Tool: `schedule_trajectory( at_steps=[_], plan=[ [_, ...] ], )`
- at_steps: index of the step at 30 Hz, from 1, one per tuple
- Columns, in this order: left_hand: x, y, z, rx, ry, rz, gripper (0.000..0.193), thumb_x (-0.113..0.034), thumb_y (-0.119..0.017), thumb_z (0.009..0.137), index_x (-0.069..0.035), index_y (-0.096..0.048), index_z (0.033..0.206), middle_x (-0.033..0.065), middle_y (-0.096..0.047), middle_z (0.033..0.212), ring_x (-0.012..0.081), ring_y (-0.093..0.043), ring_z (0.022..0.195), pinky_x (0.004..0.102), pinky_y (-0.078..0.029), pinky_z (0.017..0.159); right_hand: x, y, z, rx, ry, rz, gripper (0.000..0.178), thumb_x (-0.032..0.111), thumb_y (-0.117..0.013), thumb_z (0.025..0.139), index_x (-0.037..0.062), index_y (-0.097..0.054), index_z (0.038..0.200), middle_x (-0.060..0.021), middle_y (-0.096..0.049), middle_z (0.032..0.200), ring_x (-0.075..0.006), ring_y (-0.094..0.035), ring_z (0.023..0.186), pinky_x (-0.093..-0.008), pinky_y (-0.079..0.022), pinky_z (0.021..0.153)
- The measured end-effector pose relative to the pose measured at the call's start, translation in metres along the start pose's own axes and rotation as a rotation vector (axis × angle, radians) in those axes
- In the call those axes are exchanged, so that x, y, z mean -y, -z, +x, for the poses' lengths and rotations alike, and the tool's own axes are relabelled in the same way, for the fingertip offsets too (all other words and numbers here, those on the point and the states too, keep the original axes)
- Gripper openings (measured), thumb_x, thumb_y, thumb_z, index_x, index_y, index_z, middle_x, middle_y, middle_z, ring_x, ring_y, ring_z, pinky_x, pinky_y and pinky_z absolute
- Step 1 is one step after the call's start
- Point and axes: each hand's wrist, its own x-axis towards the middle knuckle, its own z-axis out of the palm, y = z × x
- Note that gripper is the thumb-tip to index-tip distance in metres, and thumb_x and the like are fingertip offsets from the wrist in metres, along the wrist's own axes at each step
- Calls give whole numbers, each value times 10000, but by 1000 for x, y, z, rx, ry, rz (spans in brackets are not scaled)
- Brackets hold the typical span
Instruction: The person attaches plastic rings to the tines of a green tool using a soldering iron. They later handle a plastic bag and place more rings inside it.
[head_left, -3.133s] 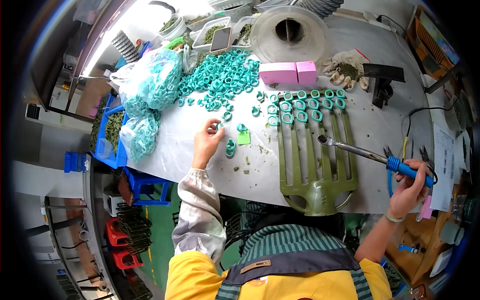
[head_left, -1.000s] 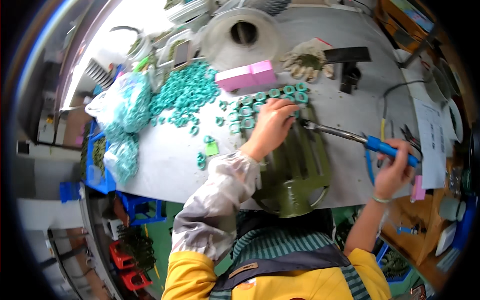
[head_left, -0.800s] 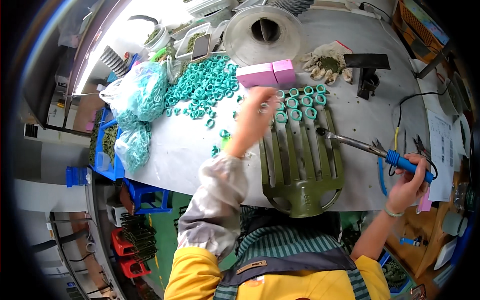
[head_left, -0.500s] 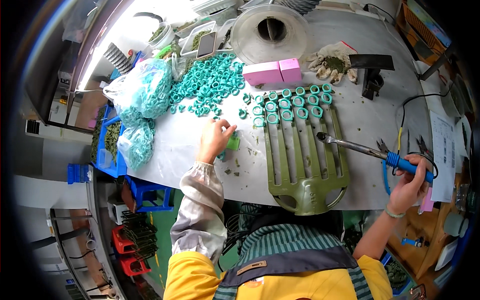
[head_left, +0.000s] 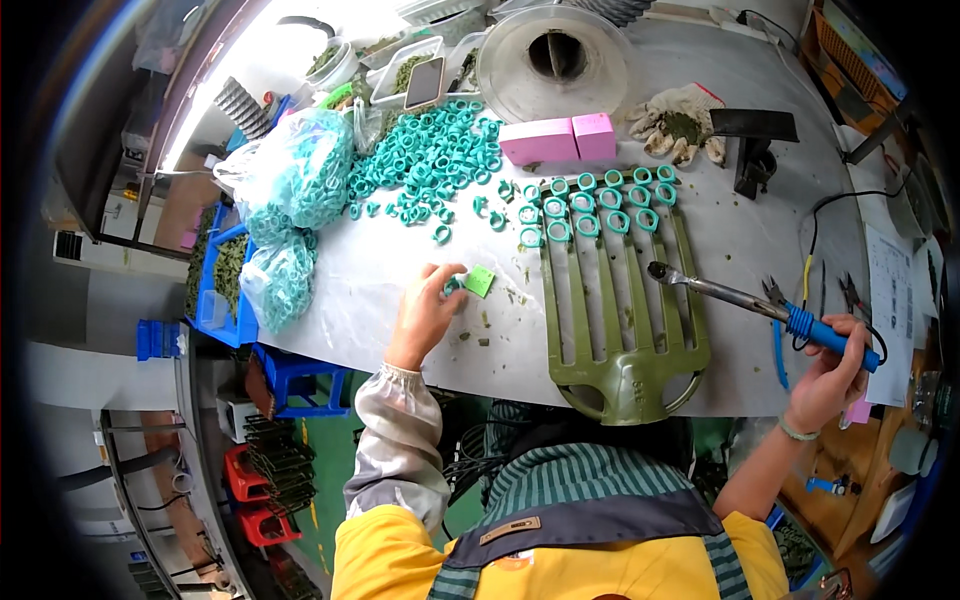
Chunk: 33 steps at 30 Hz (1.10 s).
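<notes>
My left hand (head_left: 418, 315) is closed on a small teal ring (head_left: 453, 285) between thumb and fingertips, low over the table. Just right of it lies a small bright green square piece (head_left: 481, 281). My right hand (head_left: 828, 382) is wrapped around the blue handle of a soldering iron (head_left: 738, 297). Its darkened, broad tip points left, over the prongs of an olive-green fork-shaped plastic part (head_left: 633, 388). Across the far ends of those prongs stand several rows of teal rings (head_left: 585, 204). I cannot tell how the rings are attached.
Loose teal rings (head_left: 430, 150) lie heaped beyond my left hand, beside clear bags (head_left: 300, 175) of rings. Pink blocks (head_left: 545, 142), a soiled glove (head_left: 685, 125) and a black stand (head_left: 752, 150) line the back. Pliers (head_left: 775, 292) and a black cable (head_left: 815, 215) are at right.
My left hand has drawn back toward me, now showing a ring in its fingers and uncovering the green piece. The right hand still holds the soldering iron; the whole view has shifted slightly.
</notes>
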Motion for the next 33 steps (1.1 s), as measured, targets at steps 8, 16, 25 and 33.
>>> schedule_trajectory(
  at_steps=[8, 16, 25, 33],
  plan=[
    [28, 3, 15, -212, 294, -936, 247, -80, -639, 943, -23, -665, 1182, 93, -673, 1066, 142, -685, 891, 240, -536, 780, 5, -6, 1, 12, 13, 28, 212, 168, -584, 967, 0, -651, 855, -105, -673, 872, -123, -580, 600, -206, -448, 469],
    [-88, -6, 35, -15, -129, -461, 307, -33, -658, 930, -40, -658, 1237, 18, -693, 1019, 61, -609, 849, 217, -509, 762, 14, -8, 3, -33, 29, 12, 232, 163, -558, 979, -17, -631, 852, -138, -676, 873, -132, -568, 568, -222, -457, 497],
    [-189, -99, 101, -74, -638, -220, 295, -63, -722, 837, -75, -693, 1130, 100, -662, 1150, 308, -612, 1037, 392, -490, 899, -15, -7, 12, -65, 10, 1, 222, 150, -568, 975, -34, -642, 874, -134, -689, 890, -139, -600, 552, -235, -479, 548],
    [-201, -129, 120, -17, -624, -226, 272, -71, -733, 816, -75, -711, 1088, 105, -682, 1130, 316, -595, 1056, 397, -475, 926, -28, -23, 14, 8, 0, 49, 206, 138, -564, 981, -33, -637, 892, -138, -699, 914, -128, -623, 582, -243, -499, 600]
  ],
)
